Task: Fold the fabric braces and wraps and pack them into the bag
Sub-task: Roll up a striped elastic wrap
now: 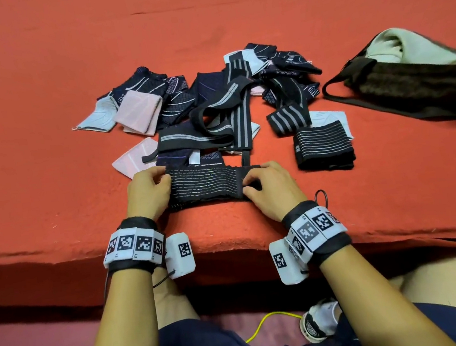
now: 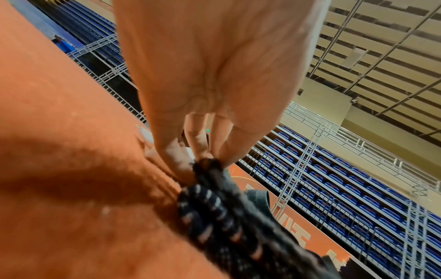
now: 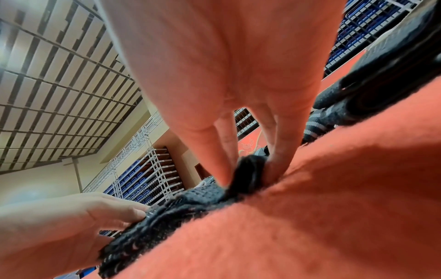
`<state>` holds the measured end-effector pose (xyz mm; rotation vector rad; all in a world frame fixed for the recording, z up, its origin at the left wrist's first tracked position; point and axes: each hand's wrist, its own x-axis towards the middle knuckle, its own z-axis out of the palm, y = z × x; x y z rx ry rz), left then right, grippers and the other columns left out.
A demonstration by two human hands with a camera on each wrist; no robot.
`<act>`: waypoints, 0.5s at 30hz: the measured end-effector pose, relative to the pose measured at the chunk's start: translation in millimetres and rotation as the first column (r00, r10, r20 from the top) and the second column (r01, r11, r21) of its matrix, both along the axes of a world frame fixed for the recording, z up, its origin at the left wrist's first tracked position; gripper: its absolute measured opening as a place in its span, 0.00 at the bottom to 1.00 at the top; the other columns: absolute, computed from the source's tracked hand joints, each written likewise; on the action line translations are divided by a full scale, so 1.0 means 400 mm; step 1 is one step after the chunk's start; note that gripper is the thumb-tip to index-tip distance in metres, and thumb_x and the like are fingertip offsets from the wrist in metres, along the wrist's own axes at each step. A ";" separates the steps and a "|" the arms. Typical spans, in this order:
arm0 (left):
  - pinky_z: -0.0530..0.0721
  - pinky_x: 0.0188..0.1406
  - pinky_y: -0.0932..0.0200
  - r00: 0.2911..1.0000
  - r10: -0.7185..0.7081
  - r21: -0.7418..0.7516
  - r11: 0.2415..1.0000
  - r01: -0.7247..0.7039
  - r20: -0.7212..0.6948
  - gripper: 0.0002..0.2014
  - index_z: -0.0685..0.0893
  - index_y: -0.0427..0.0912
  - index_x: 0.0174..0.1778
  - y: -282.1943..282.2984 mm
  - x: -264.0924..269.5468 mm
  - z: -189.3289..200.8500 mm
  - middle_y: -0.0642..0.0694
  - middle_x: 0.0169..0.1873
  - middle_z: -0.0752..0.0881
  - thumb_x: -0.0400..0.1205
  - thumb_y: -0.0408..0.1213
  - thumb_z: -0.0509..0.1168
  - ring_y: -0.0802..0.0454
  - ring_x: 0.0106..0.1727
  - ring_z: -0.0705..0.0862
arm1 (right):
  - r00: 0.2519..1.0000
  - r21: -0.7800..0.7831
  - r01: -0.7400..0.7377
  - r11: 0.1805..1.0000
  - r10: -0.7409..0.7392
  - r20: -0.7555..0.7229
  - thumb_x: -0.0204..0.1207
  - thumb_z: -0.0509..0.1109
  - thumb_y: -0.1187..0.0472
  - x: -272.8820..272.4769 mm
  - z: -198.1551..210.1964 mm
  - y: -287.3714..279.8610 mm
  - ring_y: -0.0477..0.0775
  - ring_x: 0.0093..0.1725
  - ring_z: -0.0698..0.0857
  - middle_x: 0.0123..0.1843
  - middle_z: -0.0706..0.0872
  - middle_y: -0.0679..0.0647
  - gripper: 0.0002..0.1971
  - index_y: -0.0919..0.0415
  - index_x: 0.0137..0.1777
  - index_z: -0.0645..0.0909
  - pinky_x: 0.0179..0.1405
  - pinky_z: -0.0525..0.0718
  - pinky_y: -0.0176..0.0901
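From the head camera, a black ribbed wrap (image 1: 205,186) lies flat on the orange worktop (image 1: 43,108), close to its near edge. The left hand (image 1: 146,192) pinches the wrap's left end, and the right hand (image 1: 268,189) pinches its right end. Behind the wrap sits a loose pile of braces (image 1: 207,101); a folded black wrap (image 1: 323,147) lies just right of the wrap, and the dark bag (image 1: 409,81) rests well off to its right.

The left wrist camera shows the left hand (image 2: 210,85) with fingertips (image 2: 181,166) pressed together on the wrap (image 2: 226,213).

The right wrist camera shows the right hand (image 3: 226,66) with fingers (image 3: 214,156) clamped on a raised end of the wrap (image 3: 248,173), the left hand (image 3: 71,220) holding the far end.
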<state>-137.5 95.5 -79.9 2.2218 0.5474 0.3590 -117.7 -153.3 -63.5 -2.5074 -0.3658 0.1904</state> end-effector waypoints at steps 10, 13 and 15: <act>0.81 0.43 0.59 0.984 -0.156 -0.156 0.973 0.168 0.088 0.20 0.85 0.48 0.65 -0.045 -0.022 0.029 0.52 0.37 0.81 0.78 0.29 0.74 0.56 0.38 0.81 | 0.996 0.027 0.079 0.996 -0.080 0.045 0.72 0.69 0.71 0.016 0.027 -0.068 0.59 0.66 0.82 0.63 0.87 0.57 0.18 0.55 0.59 0.88 0.62 0.73 0.40; 0.81 0.27 0.70 0.965 -0.252 -0.205 0.943 0.262 0.075 0.20 0.85 0.51 0.65 -0.101 -0.024 0.037 0.49 0.41 0.81 0.80 0.26 0.71 0.60 0.34 0.81 | 0.989 0.010 0.142 0.990 -0.142 0.042 0.71 0.67 0.71 0.016 0.045 -0.116 0.60 0.63 0.81 0.61 0.86 0.57 0.18 0.53 0.56 0.86 0.58 0.75 0.43; 0.81 0.26 0.70 0.945 -0.324 -0.201 0.923 0.327 0.050 0.18 0.87 0.49 0.63 -0.129 -0.020 0.033 0.50 0.42 0.84 0.80 0.27 0.71 0.64 0.30 0.83 | 0.986 -0.021 0.165 0.986 -0.164 0.011 0.71 0.66 0.71 0.012 0.049 -0.146 0.61 0.65 0.80 0.63 0.84 0.58 0.18 0.54 0.57 0.85 0.58 0.73 0.43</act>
